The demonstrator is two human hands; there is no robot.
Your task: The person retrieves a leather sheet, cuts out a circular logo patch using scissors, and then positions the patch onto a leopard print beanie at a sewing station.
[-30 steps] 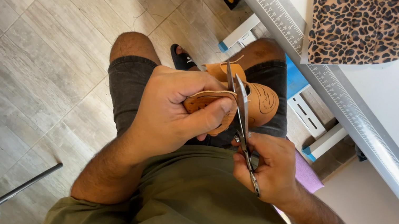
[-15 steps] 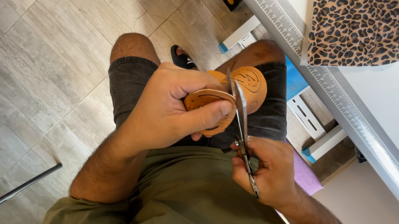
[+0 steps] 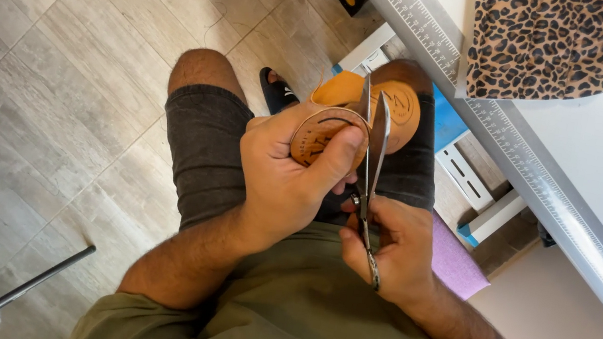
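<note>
The left hand (image 3: pixel 287 183) is pinching a tan leather piece (image 3: pixel 353 121) over the lap, thumb lying flat across its round stitched part, while the right hand (image 3: pixel 395 250) is gripping the handles of the scissors (image 3: pixel 373 136), whose blades are standing narrowly parted at the leather's edge. The work looks like trimming around that outline; continuing would call for turning the leather gradually into the blades. No container is showing; a leopard-print cloth (image 3: pixel 551 41) is lying on the white table (image 3: pixel 596 192).
</note>
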